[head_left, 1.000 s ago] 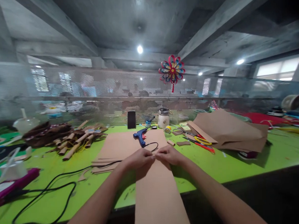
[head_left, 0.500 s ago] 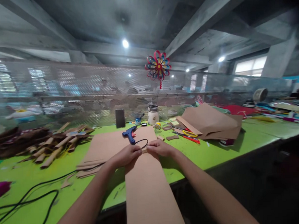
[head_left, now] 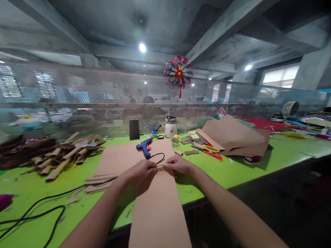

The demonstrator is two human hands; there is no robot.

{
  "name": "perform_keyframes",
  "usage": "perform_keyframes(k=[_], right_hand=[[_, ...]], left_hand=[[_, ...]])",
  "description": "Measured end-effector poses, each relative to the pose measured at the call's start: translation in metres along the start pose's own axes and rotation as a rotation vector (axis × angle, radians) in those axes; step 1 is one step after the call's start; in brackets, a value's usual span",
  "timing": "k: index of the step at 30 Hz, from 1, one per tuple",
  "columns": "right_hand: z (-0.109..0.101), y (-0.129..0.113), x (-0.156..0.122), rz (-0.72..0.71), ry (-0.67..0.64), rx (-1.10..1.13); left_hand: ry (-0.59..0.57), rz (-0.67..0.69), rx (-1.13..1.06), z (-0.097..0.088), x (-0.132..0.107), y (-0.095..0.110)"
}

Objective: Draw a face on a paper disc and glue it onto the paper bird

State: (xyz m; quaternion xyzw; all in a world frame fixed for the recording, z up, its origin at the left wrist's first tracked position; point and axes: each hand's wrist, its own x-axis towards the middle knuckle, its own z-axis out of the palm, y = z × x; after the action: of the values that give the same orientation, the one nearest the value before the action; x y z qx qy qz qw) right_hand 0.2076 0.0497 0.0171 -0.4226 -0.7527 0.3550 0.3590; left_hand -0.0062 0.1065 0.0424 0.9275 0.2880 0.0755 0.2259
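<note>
A long strip of brown paper [head_left: 159, 211] runs from the table's near edge toward me, hanging over the front. My left hand [head_left: 141, 171] and my right hand [head_left: 177, 164] meet at its far end, both with fingers closed, pinching the rolled-up end of the strip [head_left: 160, 168] between them. A blue glue gun [head_left: 144, 146] lies just beyond my hands on a stack of flat brown sheets [head_left: 120, 160], its black cord [head_left: 43, 211] trailing left.
On the green table [head_left: 237, 172] lie a heap of rolled paper tubes [head_left: 66, 156] at left, scissors [head_left: 212, 150] and folded brown paper [head_left: 233, 136] at right, a white jar [head_left: 170, 129] and a dark box [head_left: 134, 129] at the back. A mesh screen [head_left: 72, 94] closes off the far side.
The view has swung slightly right then steadied. My hands stay pinched on the strip's far end, with the roll between them barely changed.
</note>
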Motion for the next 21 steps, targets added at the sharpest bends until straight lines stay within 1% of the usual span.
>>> perform_keyframes(k=[2, 4, 10, 18, 21], right_hand=[[0.000, -0.002, 0.001, -0.011, 0.044, -0.026], [0.002, -0.005, 0.001, -0.020, 0.060, -0.048], [0.008, -0.008, 0.000, -0.036, 0.037, -0.104], [0.008, -0.010, 0.000, -0.025, 0.055, -0.116], [0.009, -0.011, 0.000, -0.028, 0.055, -0.122]], left_hand=[[0.010, 0.020, 0.011, 0.001, 0.001, 0.002], [0.018, 0.035, 0.011, 0.002, 0.001, 0.004], [0.039, 0.051, -0.021, 0.007, 0.003, 0.002], [0.043, 0.075, -0.044, 0.008, 0.008, -0.007], [0.044, 0.071, -0.043, 0.009, 0.008, -0.007]])
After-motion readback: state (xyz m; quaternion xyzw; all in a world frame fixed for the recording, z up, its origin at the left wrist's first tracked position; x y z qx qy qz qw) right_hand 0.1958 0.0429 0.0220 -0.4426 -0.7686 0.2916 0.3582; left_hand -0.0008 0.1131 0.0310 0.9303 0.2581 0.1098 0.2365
